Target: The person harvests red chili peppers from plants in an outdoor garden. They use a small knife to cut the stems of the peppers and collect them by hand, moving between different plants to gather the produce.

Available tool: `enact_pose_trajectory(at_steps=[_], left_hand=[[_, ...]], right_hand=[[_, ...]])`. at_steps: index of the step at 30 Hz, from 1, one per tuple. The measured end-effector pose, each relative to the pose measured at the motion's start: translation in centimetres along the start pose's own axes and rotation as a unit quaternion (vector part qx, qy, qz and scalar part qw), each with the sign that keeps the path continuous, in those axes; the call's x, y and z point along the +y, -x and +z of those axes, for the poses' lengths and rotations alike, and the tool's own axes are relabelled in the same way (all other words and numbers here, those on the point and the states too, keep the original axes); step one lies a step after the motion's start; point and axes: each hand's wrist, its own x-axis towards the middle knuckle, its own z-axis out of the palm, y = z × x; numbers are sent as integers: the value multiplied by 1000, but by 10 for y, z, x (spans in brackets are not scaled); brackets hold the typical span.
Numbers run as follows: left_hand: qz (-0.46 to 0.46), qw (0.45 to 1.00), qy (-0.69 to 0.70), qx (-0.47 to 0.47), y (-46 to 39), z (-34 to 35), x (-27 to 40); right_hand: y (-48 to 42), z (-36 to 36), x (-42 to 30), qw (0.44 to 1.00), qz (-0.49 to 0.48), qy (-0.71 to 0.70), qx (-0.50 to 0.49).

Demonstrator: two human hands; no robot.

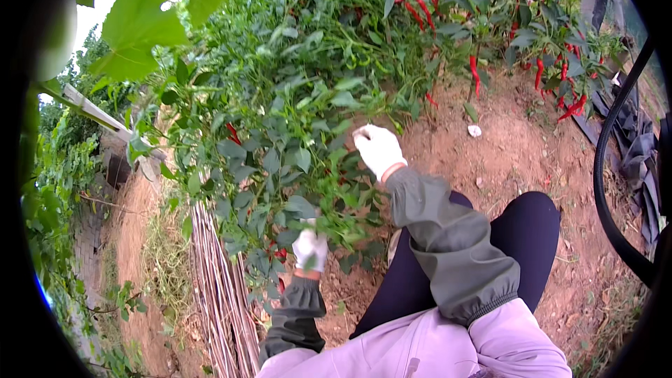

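A leafy chili pepper plant (299,160) stands before me, with red chili peppers (233,134) partly hidden in its foliage. My left hand (310,248), in a white glove, reaches low into its leaves. Leaves cover part of the fingers, so what they touch is unclear. Close to that hand hangs another red chili pepper (281,255). My right hand (379,151), also white-gloved, is at the plant's right side over bare soil. Its fingers curl inward, and whether anything sits in them cannot be made out.
A bundle of long thin stalks (223,283) lies to the left. More chili plants with ripe red peppers (475,76) grow at the upper right. Dark plastic sheeting (638,152) lies along the right edge. Broad green leaves (139,29) hang close at the upper left.
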Motion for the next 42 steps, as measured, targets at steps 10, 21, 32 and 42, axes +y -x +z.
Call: enact_pose_trajectory(at_steps=[10, 21, 32, 42], left_hand=[[150, 981, -126, 2, 18, -44, 66], [183, 963, -190, 59, -3, -77, 132], [356, 934, -9, 22, -91, -29, 312], [313, 915, 17, -254, -141, 90, 385]], right_hand=[[16, -14, -31, 996, -5, -24, -86], [12, -152, -62, 954, -168, 219, -113], [25, -227, -6, 974, -65, 216, -9], [33, -287, 8, 982, -2, 178, 61]])
